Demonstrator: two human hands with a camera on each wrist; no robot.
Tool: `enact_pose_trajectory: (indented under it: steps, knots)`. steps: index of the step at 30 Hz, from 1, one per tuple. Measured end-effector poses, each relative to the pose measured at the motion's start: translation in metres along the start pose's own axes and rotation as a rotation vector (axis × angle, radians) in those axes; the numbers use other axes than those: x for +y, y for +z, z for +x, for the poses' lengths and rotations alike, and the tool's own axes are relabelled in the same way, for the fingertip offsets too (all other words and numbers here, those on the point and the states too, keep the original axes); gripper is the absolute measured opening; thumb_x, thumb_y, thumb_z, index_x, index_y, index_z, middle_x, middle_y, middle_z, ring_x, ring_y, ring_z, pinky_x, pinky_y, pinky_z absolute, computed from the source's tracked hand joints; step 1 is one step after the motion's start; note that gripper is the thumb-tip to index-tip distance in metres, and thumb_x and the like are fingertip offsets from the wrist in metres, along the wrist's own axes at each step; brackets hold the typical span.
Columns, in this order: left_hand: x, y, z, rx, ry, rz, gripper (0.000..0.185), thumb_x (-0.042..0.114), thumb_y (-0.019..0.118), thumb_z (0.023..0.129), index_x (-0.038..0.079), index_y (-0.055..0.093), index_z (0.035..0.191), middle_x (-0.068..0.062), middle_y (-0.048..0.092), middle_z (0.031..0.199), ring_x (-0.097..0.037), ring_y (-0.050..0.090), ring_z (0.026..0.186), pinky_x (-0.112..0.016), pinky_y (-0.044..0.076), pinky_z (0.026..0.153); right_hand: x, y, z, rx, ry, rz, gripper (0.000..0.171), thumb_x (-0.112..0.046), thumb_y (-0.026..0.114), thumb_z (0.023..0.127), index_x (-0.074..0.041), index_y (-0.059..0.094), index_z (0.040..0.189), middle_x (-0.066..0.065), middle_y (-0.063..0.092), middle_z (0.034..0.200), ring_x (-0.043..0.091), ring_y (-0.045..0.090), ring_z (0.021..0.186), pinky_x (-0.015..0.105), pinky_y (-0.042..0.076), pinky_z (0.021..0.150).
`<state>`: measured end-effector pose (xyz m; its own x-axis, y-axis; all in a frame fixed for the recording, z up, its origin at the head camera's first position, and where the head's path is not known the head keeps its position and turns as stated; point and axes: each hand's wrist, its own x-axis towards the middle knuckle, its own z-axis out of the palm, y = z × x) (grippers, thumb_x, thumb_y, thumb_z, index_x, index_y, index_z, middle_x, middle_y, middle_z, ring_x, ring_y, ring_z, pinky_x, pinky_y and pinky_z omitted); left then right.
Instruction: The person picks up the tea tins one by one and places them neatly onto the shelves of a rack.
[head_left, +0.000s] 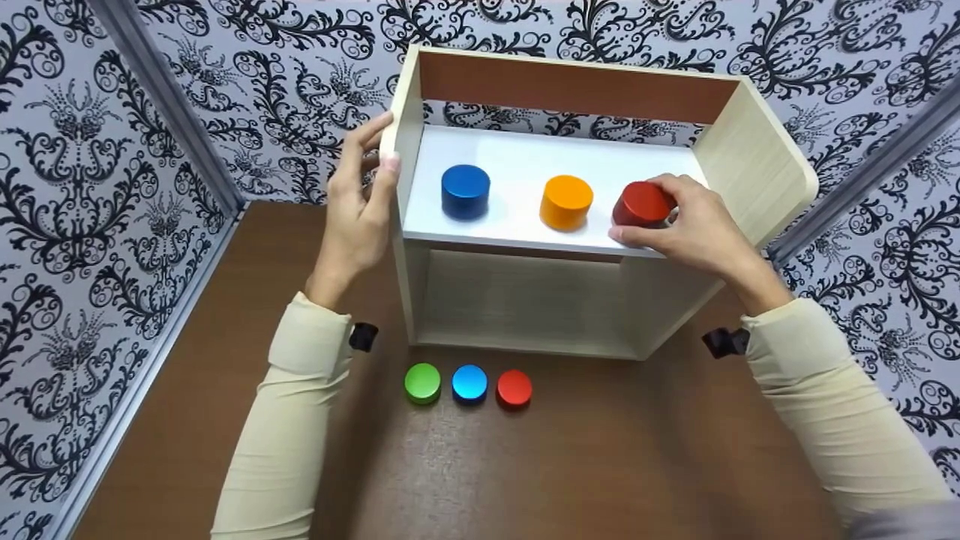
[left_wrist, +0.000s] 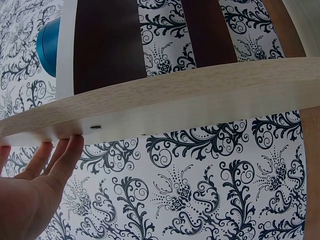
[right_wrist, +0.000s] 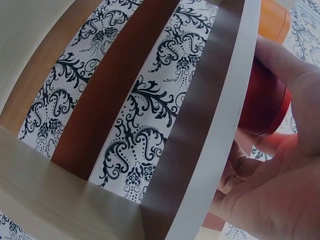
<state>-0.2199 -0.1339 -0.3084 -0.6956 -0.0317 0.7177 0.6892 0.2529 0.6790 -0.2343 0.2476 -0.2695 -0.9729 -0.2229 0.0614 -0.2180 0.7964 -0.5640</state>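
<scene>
Head view: right hand (head_left: 694, 225) grips the red cylinder (head_left: 639, 204), fingers and thumb curled round it, on the white shelf board (head_left: 517, 161) of the wooden shelf unit (head_left: 757, 161), at approx. 3 o'clock of the board, near the front edge. Red cylinder looks a bit tilted, so prob. it is half lifted, not resting flat. Orange cylinder (head_left: 566, 201) stands just beside it at its 9 o'clock, blue cylinder (head_left: 465, 190) further at 9 o'clock. Left hand (head_left: 360, 206) lies with straight fingers against the unit's left side panel, holding nothing; I judge it steadies the unit vs. the pull of the other hand. On the brown table (head_left: 225, 375), at 6 o'clock of the unit, a green disc (head_left: 422, 382), light-blue disc (head_left: 469, 383) and red disc (head_left: 514, 388) lie in a row.
</scene>
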Motion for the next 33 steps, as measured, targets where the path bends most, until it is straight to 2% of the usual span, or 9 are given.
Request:
enact_pose_trajectory:
  steps: [8, 17, 27, 33]
  knots:
    - [-0.0002, 0.0007, -0.0006, 0.002, 0.002, 0.0, 0.044, 0.021, 0.048, 0.105, 0.004, 0.048, 0.145, -0.019, 0.06, 0.128, -0.03, 0.06, 0.107, -0.04, 0.055, 0.083, 0.0009, 0.0002, -0.0004, -0.002, 0.008, -0.015, 0.08, -0.051, 0.083, 0.08, 0.001, 0.054, 0.134, 0.019, 0.057, 0.122, 0.035, 0.049, 0.108, 0.04, 0.045, 0.085]
    - [-0.0003, 0.0003, -0.0009, 0.006, 0.007, -0.003, 0.044, 0.021, 0.048, 0.104, 0.003, 0.048, 0.145, -0.019, 0.061, 0.127, -0.031, 0.06, 0.106, -0.039, 0.055, 0.082, 0.0016, 0.0016, -0.0011, 0.025, -0.002, -0.016, 0.077, -0.048, 0.083, 0.082, 0.003, 0.056, 0.134, 0.021, 0.055, 0.119, 0.035, 0.049, 0.106, 0.04, 0.045, 0.084]
    - [-0.0008, 0.0008, -0.0008, 0.009, 0.01, -0.013, 0.044, 0.021, 0.049, 0.104, 0.003, 0.048, 0.144, -0.019, 0.061, 0.126, -0.028, 0.06, 0.106, -0.04, 0.056, 0.081, 0.0016, 0.0021, -0.0036, 0.024, 0.01, 0.011, 0.087, -0.048, 0.083, 0.081, 0.002, 0.047, 0.142, 0.022, 0.053, 0.131, 0.038, 0.05, 0.115, 0.05, 0.047, 0.099]
    - [-0.001, 0.0007, -0.0007, 0.006, 0.026, 0.004, 0.044, 0.021, 0.048, 0.104, 0.002, 0.048, 0.144, -0.019, 0.061, 0.125, -0.028, 0.06, 0.105, -0.042, 0.056, 0.08, 0.003, 0.0014, -0.0086, 0.038, 0.005, 0.001, 0.091, -0.049, 0.084, 0.08, 0.0, 0.044, 0.145, 0.021, 0.055, 0.132, 0.036, 0.051, 0.107, 0.042, 0.045, 0.088]
